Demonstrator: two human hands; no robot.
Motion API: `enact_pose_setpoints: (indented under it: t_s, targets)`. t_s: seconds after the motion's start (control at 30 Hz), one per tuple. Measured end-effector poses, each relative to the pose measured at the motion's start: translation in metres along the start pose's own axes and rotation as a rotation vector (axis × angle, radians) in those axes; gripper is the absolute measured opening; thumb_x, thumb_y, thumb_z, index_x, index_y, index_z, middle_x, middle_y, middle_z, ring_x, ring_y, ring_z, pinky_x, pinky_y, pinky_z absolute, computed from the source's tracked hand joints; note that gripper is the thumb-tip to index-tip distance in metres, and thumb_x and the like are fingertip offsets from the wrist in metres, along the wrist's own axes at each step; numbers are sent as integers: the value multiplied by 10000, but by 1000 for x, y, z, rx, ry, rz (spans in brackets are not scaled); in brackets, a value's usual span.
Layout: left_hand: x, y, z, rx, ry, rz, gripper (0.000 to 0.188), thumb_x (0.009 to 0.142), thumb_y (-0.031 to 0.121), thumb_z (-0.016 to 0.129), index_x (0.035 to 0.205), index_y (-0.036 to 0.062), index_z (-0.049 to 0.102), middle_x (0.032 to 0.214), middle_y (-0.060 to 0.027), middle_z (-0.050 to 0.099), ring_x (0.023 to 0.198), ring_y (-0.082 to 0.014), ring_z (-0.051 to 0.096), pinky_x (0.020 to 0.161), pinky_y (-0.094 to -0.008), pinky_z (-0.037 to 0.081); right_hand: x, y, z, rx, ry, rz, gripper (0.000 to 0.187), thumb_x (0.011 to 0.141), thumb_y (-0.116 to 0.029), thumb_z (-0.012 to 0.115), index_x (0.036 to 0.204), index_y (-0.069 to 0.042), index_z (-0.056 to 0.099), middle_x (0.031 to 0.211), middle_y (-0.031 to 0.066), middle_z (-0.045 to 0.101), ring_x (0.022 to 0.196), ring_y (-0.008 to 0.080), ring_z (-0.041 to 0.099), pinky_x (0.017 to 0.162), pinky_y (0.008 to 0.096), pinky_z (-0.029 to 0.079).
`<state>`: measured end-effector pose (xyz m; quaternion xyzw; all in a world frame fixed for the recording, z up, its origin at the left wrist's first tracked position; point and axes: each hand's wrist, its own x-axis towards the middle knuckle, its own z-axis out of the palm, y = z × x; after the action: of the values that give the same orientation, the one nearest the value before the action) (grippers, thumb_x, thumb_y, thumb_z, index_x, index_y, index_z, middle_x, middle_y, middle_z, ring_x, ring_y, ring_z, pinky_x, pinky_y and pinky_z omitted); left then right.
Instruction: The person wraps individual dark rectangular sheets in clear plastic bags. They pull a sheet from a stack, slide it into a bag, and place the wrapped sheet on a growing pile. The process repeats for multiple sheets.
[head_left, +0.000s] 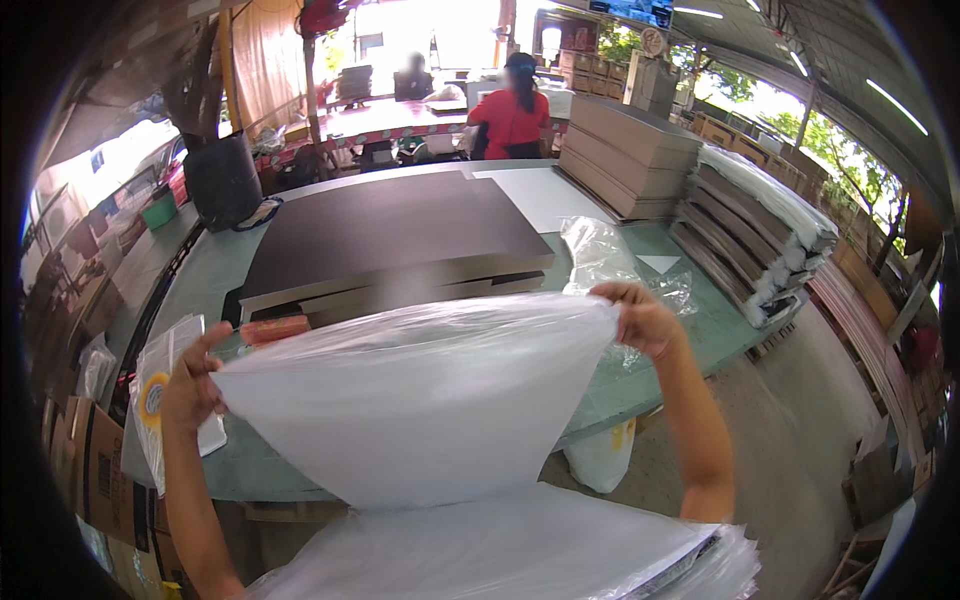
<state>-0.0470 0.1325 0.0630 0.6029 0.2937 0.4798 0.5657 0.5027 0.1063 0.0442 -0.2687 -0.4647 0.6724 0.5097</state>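
A whitish plastic bag or sheet [420, 420] is stretched wide between my hands above the near edge of the green table. My left hand [195, 385] pinches its left corner, with one finger pointing outward. At the opposite corner, my right hand [640, 318] is closed on the bag's edge. Beneath it, close to me, lies a pile of similar plastic [480, 550] with layered edges at the right. Just beyond the bag, a stack of dark flat boards [390, 230] rests on the table. Whether anything is inside the bag cannot be made out.
The green table [700, 345] holds a tape roll [152, 398], a red object [275, 329] and crumpled clear plastic [600, 250]. Brown boxes [630, 160] and a wrapped board stack [745, 235] stand far right. A person in red [512, 115] is beyond the table.
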Motion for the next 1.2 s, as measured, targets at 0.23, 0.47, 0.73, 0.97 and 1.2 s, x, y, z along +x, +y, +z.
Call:
enact_pose_setpoints:
  t_s: [0.23,0.47,0.73,0.97,1.2]
  targets:
    - [-105,-203,-26,-596,44,-817,310,642,98,637,928,1,571,741,-75,568,585,-159,541,491,-247,416,-75,195,-68,-212,81,656,406,753,-195,599,1096,-2,501,1000,98,576,889,190,556,766,302,443]
    - [-160,-298,-33,99,-206,-211,266,771,188,598,987,38,561,884,-62,549,786,-153,532,671,-258,432,-140,364,-125,-933,287,998,421,757,-216,585,1122,-31,484,1030,84,562,898,192,553,771,319,441]
    - [-154,-272,6,266,25,-973,308,745,179,629,1004,31,551,921,-105,552,857,-192,523,745,-338,419,-142,399,-122,-1297,227,1015,439,762,-239,569,1151,-65,465,1066,68,547,909,194,549,776,339,439]
    - [-203,-98,38,152,418,-257,432,786,342,553,1074,22,517,1008,-154,544,932,-266,530,831,-386,427,-190,120,51,-28,297,-185,531,854,-367,425,1210,21,356,1150,223,464,1061,318,459,917,443,324]
    - [-208,-34,98,228,247,591,413,812,340,465,1098,44,489,885,-164,559,847,-271,547,831,-415,409,-176,64,139,-450,-75,-528,594,835,-414,418,1232,13,310,867,269,560,791,374,558,736,508,433]
